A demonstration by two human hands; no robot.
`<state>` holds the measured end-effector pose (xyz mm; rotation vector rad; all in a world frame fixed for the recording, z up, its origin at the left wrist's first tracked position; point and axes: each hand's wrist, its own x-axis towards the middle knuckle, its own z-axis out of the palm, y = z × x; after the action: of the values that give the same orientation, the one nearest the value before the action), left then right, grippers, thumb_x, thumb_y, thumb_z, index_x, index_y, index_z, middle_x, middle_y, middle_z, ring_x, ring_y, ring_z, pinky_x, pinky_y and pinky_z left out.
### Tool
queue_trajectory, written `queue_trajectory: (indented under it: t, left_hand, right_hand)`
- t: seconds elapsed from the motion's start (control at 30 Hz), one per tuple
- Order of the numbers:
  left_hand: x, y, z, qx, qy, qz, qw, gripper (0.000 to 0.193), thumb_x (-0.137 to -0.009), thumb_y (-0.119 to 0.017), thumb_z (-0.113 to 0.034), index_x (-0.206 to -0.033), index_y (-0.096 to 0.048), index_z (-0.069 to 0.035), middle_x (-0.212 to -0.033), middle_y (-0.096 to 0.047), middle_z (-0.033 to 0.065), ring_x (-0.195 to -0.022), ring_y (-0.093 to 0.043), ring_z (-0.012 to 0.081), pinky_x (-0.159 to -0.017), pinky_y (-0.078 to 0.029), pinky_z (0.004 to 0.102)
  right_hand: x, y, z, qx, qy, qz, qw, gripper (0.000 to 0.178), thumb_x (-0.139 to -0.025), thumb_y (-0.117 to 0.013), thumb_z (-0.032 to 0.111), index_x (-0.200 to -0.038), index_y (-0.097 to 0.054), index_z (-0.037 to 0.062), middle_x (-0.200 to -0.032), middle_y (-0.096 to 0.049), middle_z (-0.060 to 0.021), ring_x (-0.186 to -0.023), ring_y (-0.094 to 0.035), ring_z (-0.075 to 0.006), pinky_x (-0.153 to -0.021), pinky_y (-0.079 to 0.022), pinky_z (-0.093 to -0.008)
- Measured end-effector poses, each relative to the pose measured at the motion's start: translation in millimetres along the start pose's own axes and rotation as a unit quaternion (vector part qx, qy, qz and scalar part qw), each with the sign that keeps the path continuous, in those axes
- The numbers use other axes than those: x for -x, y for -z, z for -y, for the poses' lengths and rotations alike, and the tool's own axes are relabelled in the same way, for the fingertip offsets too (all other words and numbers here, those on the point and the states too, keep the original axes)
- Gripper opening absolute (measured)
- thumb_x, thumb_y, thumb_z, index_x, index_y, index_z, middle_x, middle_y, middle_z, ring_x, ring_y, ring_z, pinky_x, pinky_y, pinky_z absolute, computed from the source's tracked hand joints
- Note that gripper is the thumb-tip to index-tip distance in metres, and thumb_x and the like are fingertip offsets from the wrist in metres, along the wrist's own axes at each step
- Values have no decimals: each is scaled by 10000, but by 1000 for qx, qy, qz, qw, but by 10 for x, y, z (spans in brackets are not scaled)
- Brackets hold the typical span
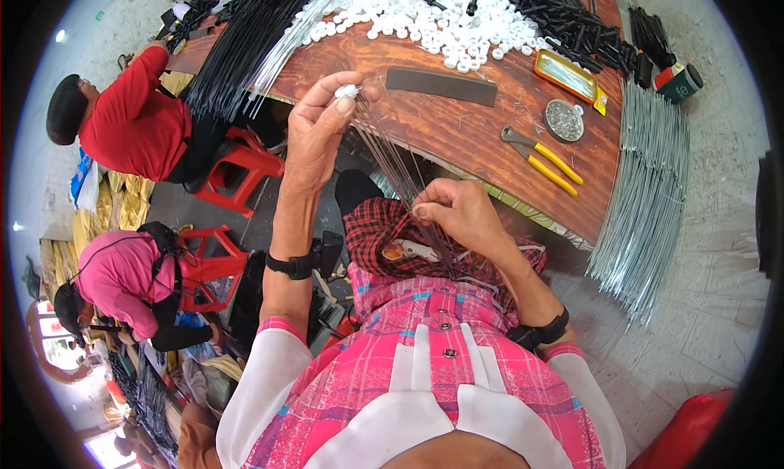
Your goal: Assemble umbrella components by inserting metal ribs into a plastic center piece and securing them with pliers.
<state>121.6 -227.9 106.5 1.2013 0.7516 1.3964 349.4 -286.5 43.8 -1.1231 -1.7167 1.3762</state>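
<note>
My left hand (318,130) is raised near the table's front edge, thumb and fingers pinched on a small white plastic piece (347,91). Several thin dark metal rods (390,163) run from that piece down toward my lap. Lower and to the right, my right hand (464,216) is closed, thumb against forefinger, on the rods. How many rods it grips I cannot make out. The lower rod ends lie over the red and black checked cloth (367,232) on my lap.
On the wooden table (343,60) lie a heap of white plastic rings (441,20), a dark flat bar (441,86), yellow-handled pliers (543,160), a round dish (563,120) and a yellow tray (566,73). Metal rods (641,199) overhang the right edge. Two people sit at left near red stools (237,171).
</note>
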Motion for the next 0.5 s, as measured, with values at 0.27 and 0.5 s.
queue_trajectory:
  t: [0.27, 0.5]
  left_hand:
    - [21, 16, 95, 21, -23, -4, 1000, 336, -945, -599, -138, -1244, -572, 14, -1044, -684, 123, -905, -599, 85, -835, -472, 240]
    - [41, -28, 155, 59, -47, 2, 997, 365, -964, -588, -166, -1278, -539, 14, -1051, -654, 86, -985, -623, 142, -889, -494, 289]
  right_hand:
    - [-12, -24, -3, 8, -20, 3, 1000, 158, -769, -708, 152, -834, -712, 8, -680, -680, -119, -618, -654, -166, -599, -498, -312]
    - [-4, -64, 26, 29, -11, -1, 1000, 91, -815, -680, 56, -812, -677, -35, -663, -652, -48, -618, -579, -72, -567, -460, -252]
